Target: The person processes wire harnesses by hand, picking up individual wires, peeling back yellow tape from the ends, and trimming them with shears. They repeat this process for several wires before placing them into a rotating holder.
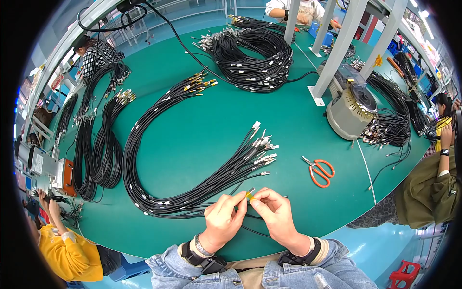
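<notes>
My left hand (224,216) pinches a black cable near its metal-tipped end, just above the near edge of the table. Close beside it, my right hand (276,213) holds a small piece of yellow tape (250,195) between thumb and forefinger, against that cable end. The fingers partly hide how far the tape goes round. Beyond my hands curves a bundle of black cables (131,159), with white connectors at its near end and yellow-marked tips at its far end. Orange-handled snips (313,165) lie on the table to the right of my right hand.
A big coil of black cables (250,60) lies at the far middle of the green table (288,125). A round beige machine (351,113) stands right, by grey metal posts (332,53). More cable bundles (107,159) lie left. Other people sit around the table.
</notes>
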`<state>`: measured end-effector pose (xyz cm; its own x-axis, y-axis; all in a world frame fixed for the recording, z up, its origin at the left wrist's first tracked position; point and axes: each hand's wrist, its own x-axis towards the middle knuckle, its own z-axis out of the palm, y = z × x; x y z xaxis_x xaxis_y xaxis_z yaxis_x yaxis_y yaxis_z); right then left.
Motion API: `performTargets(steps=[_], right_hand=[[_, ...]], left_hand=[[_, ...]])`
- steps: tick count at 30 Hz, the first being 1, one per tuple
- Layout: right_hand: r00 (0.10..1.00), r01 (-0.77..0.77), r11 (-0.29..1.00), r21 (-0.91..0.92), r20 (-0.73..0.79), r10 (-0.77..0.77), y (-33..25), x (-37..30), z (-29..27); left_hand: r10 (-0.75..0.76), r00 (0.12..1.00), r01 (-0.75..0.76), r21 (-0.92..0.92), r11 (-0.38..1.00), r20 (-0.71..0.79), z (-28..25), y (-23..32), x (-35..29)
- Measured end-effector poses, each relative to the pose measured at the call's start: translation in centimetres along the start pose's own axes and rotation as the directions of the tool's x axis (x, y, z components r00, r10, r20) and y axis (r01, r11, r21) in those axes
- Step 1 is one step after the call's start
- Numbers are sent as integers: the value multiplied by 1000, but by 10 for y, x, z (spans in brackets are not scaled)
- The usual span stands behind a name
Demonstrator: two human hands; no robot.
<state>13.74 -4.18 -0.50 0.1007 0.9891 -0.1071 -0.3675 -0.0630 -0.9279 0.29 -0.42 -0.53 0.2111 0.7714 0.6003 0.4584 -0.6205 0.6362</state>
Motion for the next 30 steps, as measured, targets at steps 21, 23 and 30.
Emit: performTargets(steps=[21,23,30], right_hand=[[996,87,992,89,-13,-86,-2,0,4],[997,76,996,48,-1,-76,2,1,1],[997,78,997,21,-9,-77,6,2,-1]], left_hand=[[-63,998,64,-35,997,30,-2,3,2],[-83,996,85,-47,995,41,-3,5,4],[-106,992,110,-61,992,72,-3,4,0]])
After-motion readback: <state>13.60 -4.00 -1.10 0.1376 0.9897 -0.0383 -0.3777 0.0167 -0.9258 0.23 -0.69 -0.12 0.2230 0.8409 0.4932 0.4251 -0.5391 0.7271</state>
